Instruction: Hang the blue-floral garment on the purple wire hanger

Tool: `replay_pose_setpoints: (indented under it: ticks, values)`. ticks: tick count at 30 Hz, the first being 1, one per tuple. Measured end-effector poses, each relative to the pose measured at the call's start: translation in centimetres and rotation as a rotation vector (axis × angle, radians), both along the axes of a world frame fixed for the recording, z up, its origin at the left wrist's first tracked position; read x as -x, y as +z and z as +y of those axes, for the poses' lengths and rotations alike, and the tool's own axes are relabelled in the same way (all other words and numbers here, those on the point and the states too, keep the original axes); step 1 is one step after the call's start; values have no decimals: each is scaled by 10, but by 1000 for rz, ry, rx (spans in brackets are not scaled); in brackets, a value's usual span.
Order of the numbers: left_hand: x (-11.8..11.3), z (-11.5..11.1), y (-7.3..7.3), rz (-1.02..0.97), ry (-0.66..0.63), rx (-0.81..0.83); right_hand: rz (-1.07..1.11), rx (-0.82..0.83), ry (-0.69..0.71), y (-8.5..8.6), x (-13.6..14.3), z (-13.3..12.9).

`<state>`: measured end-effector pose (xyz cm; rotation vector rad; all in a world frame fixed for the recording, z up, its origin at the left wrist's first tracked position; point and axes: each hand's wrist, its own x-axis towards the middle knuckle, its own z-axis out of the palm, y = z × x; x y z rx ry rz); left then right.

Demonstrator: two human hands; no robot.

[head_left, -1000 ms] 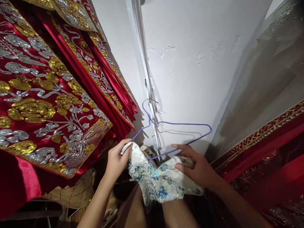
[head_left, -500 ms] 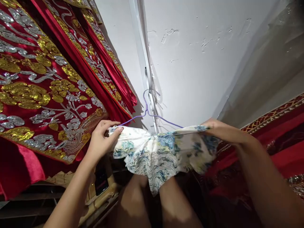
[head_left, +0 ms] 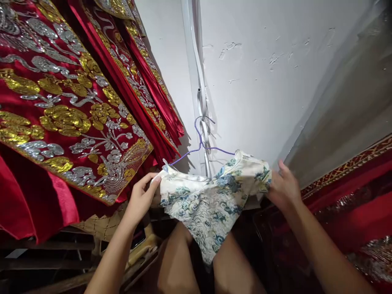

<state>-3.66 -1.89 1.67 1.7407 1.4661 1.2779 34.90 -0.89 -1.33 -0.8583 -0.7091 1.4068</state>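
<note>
A white garment with a blue-green floral print (head_left: 211,204) hangs on a purple wire hanger (head_left: 200,141), whose hook is at a white strap by the wall. My left hand (head_left: 143,196) pinches the garment's left shoulder between thumb and fingers. At the right shoulder edge is my right hand (head_left: 283,185), thumb raised, its fingers partly hidden behind the cloth. Whether those fingers grip the fabric cannot be made out. The garment's lower end narrows to a point above my knees.
Red cloth with gold and silver sequins (head_left: 70,118) hangs at the left. A pale wall (head_left: 251,81) rises ahead, with a white strap (head_left: 196,53) down it. Wooden furniture (head_left: 143,253) stands lower left, and more red fabric (head_left: 361,204) lies at the right.
The garment's right shoulder now sits over the hanger's end and the cloth is spread wider. My right hand has moved down along the edge, its thumb lifted. The view has shifted slightly.
</note>
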Motion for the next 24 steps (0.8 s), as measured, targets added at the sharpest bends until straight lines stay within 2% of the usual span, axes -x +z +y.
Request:
replay_pose_setpoints:
  ticks: [3, 5, 7, 9, 11, 14, 15, 16, 18, 21, 24]
  values:
    - [-8, -4, 7, 12, 64, -53, -50, -6, -87, 13, -4, 1]
    - [-18, -4, 18, 47, 84, -132, -171, -114, -144, 30, 5, 0]
    - [-25, -5, 27, 96, 78, -202, -299, -241, -130, 48, 19, -7]
    - [-28, -7, 28, 143, 98, -239, -387, -322, -75, 61, 34, -24]
    - [-28, -11, 19, 121, 182, -255, -444, -399, 65, 66, 49, -48]
    - [-29, -17, -4, -87, 387, -310, -637, -615, 594, 57, 66, -79]
    - [-31, -19, -9, -200, 406, -327, -701, -663, 708, 52, 70, -84]
    - [-34, -21, -13, -305, 398, -339, -757, -682, 740, 45, 73, -86]
    - [-44, -24, -11, -494, 265, -310, -843, -647, 579, 30, 77, -81]
    - [-68, -27, 7, -731, -51, -128, -932, -586, 348, 6, 79, -64]
    - [-95, -30, 23, -877, -333, 107, -848, -486, 304, -17, 72, -54]
